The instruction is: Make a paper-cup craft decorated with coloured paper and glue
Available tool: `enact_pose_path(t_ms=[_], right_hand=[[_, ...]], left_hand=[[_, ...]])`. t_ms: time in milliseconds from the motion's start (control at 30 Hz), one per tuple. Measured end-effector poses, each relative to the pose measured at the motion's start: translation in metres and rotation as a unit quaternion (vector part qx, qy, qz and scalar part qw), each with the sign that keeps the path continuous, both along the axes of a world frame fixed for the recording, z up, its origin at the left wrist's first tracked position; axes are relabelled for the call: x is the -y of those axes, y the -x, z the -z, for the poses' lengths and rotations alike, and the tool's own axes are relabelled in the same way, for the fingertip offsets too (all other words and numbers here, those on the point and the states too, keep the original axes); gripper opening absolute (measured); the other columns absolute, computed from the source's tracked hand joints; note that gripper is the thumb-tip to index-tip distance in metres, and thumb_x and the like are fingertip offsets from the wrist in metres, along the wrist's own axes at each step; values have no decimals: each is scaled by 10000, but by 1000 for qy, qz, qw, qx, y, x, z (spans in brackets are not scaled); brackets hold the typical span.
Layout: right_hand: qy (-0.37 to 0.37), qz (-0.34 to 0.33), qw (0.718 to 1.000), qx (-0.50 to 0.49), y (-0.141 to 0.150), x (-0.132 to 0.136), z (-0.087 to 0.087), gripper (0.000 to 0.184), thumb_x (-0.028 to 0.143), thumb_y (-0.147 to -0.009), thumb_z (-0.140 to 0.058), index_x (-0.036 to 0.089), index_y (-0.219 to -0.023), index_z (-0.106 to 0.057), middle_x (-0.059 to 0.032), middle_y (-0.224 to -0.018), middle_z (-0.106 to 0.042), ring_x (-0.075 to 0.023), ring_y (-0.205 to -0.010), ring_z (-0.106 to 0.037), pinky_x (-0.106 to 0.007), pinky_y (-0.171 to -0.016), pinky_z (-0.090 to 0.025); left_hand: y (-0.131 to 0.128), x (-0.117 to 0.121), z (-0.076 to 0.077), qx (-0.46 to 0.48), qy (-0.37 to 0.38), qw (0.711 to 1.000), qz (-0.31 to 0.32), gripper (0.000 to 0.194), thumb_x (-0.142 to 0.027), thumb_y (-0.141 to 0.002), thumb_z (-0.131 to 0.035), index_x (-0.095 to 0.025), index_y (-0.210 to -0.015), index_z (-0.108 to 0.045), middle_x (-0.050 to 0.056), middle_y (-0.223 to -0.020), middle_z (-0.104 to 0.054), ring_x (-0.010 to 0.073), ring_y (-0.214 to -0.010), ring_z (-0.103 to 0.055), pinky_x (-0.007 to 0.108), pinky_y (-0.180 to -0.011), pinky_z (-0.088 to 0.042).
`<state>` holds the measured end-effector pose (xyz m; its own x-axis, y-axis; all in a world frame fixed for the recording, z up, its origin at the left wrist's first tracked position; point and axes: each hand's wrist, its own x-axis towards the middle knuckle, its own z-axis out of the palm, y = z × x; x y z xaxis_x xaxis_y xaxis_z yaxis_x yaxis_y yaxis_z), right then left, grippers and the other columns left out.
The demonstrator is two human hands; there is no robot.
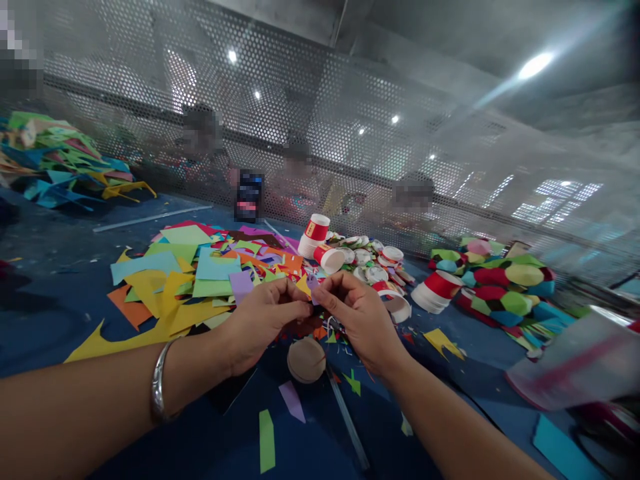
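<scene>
My left hand [263, 320] and my right hand [357, 317] meet over the blue table [60, 287], fingertips pinched together on a small purple paper scrap [313, 285]. A silver bangle [159, 383] circles my left wrist. Just below the hands a round brownish disc [306, 360] lies on the table, with a thin grey rod [347, 420] running toward me beside it. Small paper bits, purple [293, 400] and green [267, 440], lie near my forearms.
A heap of coloured paper offcuts [185, 280] spreads left of the hands. Red-and-white paper cups [320, 243] and cut cup rims [435, 290] lie behind. Coloured folded pieces [505, 287] pile at right. A perforated mesh screen [350, 133] stands behind, with blurred people beyond it.
</scene>
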<state>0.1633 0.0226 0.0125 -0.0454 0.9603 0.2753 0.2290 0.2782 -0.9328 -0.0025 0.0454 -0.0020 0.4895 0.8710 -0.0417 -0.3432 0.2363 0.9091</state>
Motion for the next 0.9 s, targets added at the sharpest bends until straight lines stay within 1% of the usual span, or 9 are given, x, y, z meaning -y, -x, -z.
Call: enact_pose_path(t_ms=[133,300,467,567,667,900], right_hand=[[1,5,1000,2,0,1,0,256,422,-847,-741,198,-833,-619,22,-756,-583,-133,-694,-515,-275,-638,-409],[0,3,1000,-10,1,1,0,250,402,-830,-757,199,-837,-610,24,-756,-589,-133,-695,-523,-273,-645,-426],[1,0,1000,-19,2,2,0,229,379,-835,-751,200,-847,-609,24,-768,-600,-126,-702,-529,-264,-655,-437],[0,4,1000,-16,2,3,-2,211,370,-836,-748,205,-859,-619,18,-798,-609,-129,-726,-547,-268,-681,-449],[2,-3,1000,-18,1,3,-4,202,352,-822,-755,212,-876,-619,12,-817,-618,-140,-750,-573,-283,-713,-472],[-11,-16,1000,-18,0,3,-4,174,294,-818,-752,211,-882,-613,16,-824,-612,-133,-764,-569,-279,-740,-472]], left_hand=[[2,1,0,5,-7,1000,12,271,-201,-701,-762,-173,-798,-511,-26,-696,-646,112,-631,-650,243,-649,-479],[4,1,2,-10,-30,999,18,267,-255,-737,-772,-172,-806,-528,-8,-694,-669,116,-639,-651,227,-616,-449],[3,1,1,-32,-38,999,-5,277,-276,-735,-771,-178,-771,-515,-12,-656,-657,120,-615,-632,242,-608,-451],[4,2,-2,-42,-65,997,-27,245,-258,-746,-745,-178,-735,-514,-19,-629,-641,100,-586,-591,233,-599,-441],[4,3,-5,-50,-91,994,-47,232,-255,-745,-740,-181,-724,-521,-24,-621,-631,100,-581,-581,234,-597,-440],[4,2,-5,-69,-119,989,-53,238,-274,-745,-741,-182,-728,-522,-30,-622,-624,100,-585,-580,226,-588,-441]])
